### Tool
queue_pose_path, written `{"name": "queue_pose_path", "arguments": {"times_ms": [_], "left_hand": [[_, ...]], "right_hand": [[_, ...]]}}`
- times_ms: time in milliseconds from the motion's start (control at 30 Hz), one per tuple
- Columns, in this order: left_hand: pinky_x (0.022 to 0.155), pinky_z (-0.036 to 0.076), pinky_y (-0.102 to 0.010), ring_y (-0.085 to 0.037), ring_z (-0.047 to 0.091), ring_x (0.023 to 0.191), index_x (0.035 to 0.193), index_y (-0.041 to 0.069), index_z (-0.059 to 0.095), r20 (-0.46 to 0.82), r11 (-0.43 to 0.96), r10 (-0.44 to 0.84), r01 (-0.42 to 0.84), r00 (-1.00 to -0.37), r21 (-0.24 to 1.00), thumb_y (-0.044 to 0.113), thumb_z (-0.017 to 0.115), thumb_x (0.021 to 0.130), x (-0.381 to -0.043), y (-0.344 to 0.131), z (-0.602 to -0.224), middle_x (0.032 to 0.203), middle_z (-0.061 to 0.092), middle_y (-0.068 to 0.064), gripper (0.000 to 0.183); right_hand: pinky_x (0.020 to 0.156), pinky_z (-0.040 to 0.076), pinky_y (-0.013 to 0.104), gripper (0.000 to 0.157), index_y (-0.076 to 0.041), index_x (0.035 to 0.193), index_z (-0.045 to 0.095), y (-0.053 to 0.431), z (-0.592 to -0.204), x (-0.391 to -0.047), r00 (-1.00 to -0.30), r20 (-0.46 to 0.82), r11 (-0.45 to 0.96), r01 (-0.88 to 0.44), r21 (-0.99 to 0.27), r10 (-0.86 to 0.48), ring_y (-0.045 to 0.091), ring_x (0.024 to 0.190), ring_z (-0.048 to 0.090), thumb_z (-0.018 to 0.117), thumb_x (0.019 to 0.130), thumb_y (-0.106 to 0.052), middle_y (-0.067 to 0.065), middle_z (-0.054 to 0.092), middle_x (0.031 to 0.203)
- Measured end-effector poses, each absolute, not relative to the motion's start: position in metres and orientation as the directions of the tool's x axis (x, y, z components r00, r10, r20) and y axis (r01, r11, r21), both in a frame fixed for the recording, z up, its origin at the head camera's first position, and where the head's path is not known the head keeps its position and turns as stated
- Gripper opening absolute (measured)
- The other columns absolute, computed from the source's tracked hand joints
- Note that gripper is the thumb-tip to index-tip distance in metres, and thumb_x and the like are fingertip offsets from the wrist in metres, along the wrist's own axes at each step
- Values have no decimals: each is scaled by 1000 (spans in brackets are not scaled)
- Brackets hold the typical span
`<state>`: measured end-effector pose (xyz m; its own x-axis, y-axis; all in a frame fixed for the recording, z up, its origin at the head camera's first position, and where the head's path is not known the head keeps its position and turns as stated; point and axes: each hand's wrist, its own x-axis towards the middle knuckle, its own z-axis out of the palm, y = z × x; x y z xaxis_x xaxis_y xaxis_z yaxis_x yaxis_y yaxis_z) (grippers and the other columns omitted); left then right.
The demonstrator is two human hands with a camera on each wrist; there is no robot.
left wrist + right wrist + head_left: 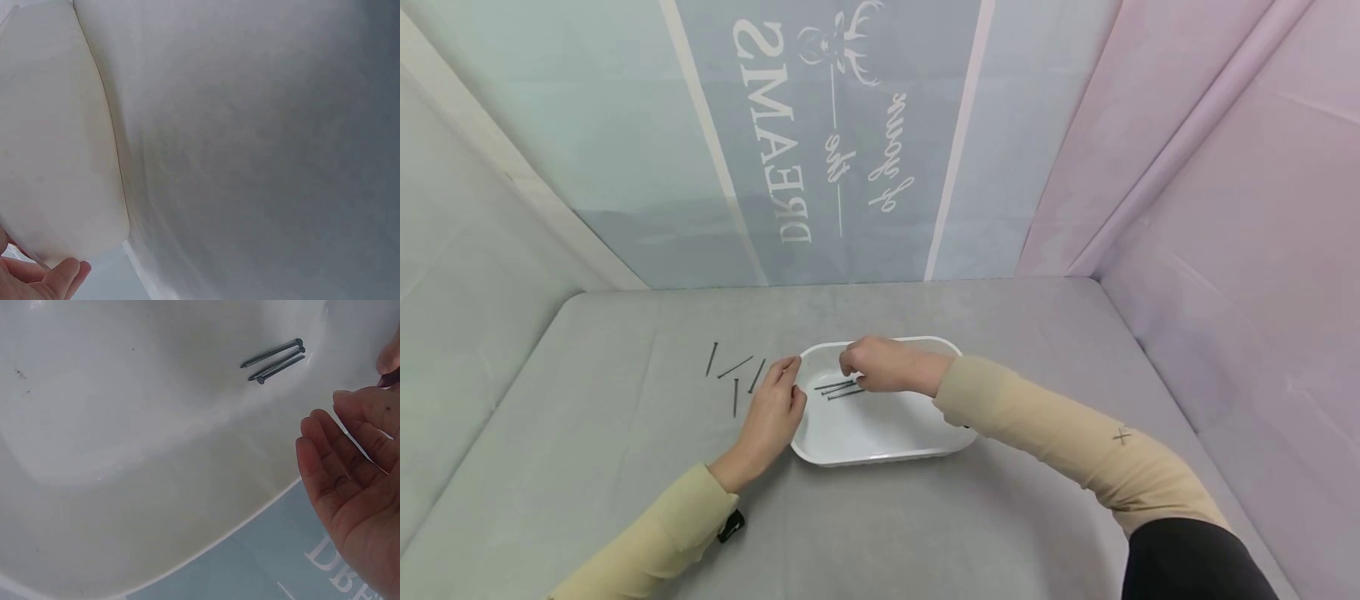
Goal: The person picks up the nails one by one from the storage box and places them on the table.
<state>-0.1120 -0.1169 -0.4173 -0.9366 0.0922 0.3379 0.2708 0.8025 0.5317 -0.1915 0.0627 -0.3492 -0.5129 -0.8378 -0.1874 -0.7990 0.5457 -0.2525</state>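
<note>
In the head view a white oval tray (880, 429) stands on the grey cloth-covered surface. My left hand (775, 408) grips its left rim. The left wrist view shows the thumb (64, 275) against the tray's outer wall (62, 137). My right hand (883, 364) is over the tray's back part, fingers bent downward above three dark nails (838, 389) on its floor. Seen from the right wrist, these nails (275, 360) lie close together, apart from the loosely bent fingers of my right hand (359, 469), and no nail shows between the fingertips.
Several more dark nails (735, 398) lie scattered on the grey surface left of the tray. Fabric walls enclose the surface; the back one (872, 250) bears mirrored lettering.
</note>
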Motion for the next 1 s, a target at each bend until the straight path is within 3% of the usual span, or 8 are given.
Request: {"name": "queue_pose_path", "arguments": {"times_ms": [733, 1000], "left_hand": [[76, 51, -36, -30, 54, 106, 125, -12, 47, 350, 801, 95, 280, -932, 529, -5, 50, 83, -110, -117, -417, 124, 47, -23, 43], [76, 51, -37, -31, 55, 105, 124, -13, 47, 365, 804, 98, 289, -926, 519, -5, 50, 83, -111, -117, -418, 122, 48, -23, 42]], "right_hand": [[66, 44, 23, 17, -3, 89, 66, 51, -374, -189, -469, -156, 494, -838, -232, -869, 11, 70, 49, 61, 75, 4, 3, 61, 81], [70, 46, 22, 16, -4, 92, 66, 47, -385, -190, -470, -180, 500, -841, -207, -864, 11, 75, 55, 61, 77, 2, 2, 64, 86]]}}
